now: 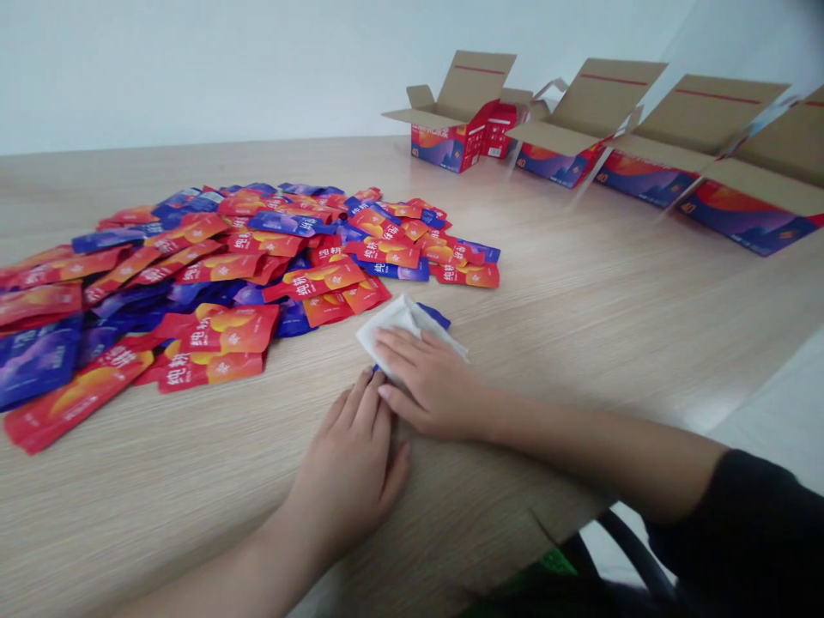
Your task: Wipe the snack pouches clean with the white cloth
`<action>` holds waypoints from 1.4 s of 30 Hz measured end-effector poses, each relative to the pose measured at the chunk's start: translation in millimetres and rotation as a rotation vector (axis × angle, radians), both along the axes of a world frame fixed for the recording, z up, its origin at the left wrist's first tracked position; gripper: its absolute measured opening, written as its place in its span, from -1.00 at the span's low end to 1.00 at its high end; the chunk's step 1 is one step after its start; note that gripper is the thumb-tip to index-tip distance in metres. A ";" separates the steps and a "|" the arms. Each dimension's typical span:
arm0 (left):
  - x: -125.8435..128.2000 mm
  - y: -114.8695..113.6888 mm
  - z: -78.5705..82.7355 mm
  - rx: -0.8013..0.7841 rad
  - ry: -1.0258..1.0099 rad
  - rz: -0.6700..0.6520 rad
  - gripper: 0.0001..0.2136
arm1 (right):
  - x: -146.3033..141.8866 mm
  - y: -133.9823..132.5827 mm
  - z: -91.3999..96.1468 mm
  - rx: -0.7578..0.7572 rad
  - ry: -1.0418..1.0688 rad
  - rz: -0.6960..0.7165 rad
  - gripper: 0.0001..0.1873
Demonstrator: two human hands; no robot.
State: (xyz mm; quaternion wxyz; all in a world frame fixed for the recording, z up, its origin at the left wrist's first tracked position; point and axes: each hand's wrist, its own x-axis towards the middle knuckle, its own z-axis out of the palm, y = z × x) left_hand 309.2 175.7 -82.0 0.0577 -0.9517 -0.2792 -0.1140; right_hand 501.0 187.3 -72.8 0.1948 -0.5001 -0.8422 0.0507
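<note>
My right hand [431,378] lies over a folded white cloth [402,311], fingers pressed down on it. Beneath the cloth is a blue pouch [434,316], mostly hidden; only its edges show. My left hand [354,455] rests just in front, its fingertips close together and holding down the near end of that pouch on the table. The two hands almost touch. Behind them and to the left spreads a large heap of red and blue pouches [257,257] with fruit pictures on them.
A wooden table [579,318] carries everything. Several printed cartons stand in a row at the back right with their flaps raised, among them a leftmost carton [441,146] and a nearer carton [740,215]. A pale wall [225,69] rises behind.
</note>
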 end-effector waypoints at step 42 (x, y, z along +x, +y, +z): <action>0.6 0.4 0.5 0.015 -0.006 -0.009 -0.49 | 10.1 8.0 -0.8 0.016 0.059 0.035 -0.49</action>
